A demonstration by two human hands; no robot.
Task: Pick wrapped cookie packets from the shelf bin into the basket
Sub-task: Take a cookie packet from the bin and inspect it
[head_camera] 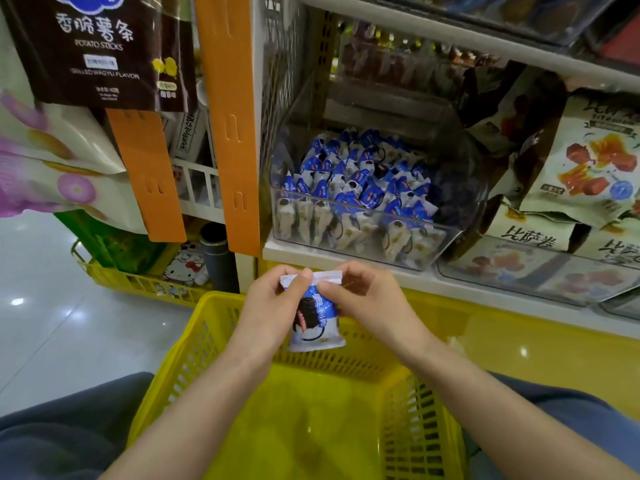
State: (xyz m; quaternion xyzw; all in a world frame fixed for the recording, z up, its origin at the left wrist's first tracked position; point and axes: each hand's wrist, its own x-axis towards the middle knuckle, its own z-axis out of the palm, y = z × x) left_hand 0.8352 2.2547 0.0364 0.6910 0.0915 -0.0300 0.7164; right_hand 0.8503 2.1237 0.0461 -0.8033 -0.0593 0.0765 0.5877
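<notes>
A blue-and-white wrapped cookie packet (313,318) hangs upright over the far rim of the yellow basket (194,344). My left hand (273,299) and my right hand (360,292) both pinch its crimped top edge, one at each side. Just beyond and above my hands, a clear shelf bin (446,237) holds several more of the same packets (356,181). The basket's floor shows nothing inside it.
Orange hanging strips (239,133) and a potato sticks bag (93,50) hang at the left. Snack bags (581,161) fill the bin to the right. A lower yellow basket (138,282) with goods stands on the tiled floor at left. My legs flank the basket.
</notes>
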